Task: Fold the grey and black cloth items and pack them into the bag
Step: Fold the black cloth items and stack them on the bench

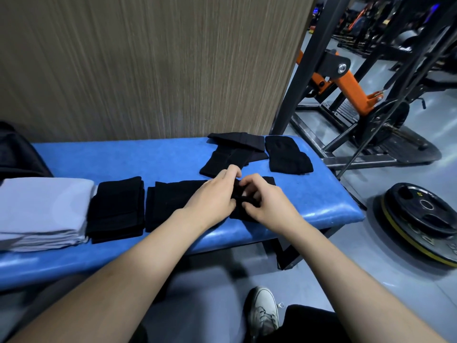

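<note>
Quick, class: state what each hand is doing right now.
Left hand: closed, pinching the black cloth on the bench.
Right hand: closed, gripping the same black cloth.

Left of the hands bare blue bench (158, 159) lies open up to the wooden wall (148, 65), while black folded cloths (116, 209) and grey stack (42, 211) block the near-left side.
</note>
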A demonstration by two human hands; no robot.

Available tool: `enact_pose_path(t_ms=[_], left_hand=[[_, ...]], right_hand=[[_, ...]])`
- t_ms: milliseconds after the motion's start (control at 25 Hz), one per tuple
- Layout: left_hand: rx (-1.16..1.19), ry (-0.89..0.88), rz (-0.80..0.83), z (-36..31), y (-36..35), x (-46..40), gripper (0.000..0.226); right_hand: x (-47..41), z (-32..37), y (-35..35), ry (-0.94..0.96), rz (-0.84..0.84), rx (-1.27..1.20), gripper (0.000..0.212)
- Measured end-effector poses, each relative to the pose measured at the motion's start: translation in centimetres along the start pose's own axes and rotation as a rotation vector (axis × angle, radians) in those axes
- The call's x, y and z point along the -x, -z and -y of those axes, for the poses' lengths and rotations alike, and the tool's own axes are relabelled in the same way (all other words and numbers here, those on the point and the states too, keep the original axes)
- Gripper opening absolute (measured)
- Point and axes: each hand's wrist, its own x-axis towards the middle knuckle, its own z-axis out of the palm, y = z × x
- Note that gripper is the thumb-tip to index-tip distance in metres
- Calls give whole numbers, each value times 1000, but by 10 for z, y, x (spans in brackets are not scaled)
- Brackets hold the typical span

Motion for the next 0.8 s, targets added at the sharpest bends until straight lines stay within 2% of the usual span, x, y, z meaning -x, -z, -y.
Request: enact_pose_path(t_ms=[120,200,240,320,480,600,680,800], left_hand=[[-25,22,41,3,-1,-2,34],[-20,55,36,3,-3,-3,32],[-33,51,24,3,-4,-3,29],[-118,15,28,3,-6,-3,35],[-265,-41,-36,4,-11,-2,41],[-288,-32,-34,3,-13,-2,41],[-300,-27,-12,3,-13,-3,42],[-259,-30,12,1,-14,-6,42]], right_hand=[[2,-1,7,-53,72,-240,26],[2,-6,15,-88,9,-391,11],[1,-11,20,-93,-59,-356,10],[2,-24,28,-92,-155,-119,16],[5,-45,27,-181,-4,107,33],[4,-47,23,-287,6,265,41],[2,-45,24,-323,10,279,42],[5,-46,25,-327,3,111,36]])
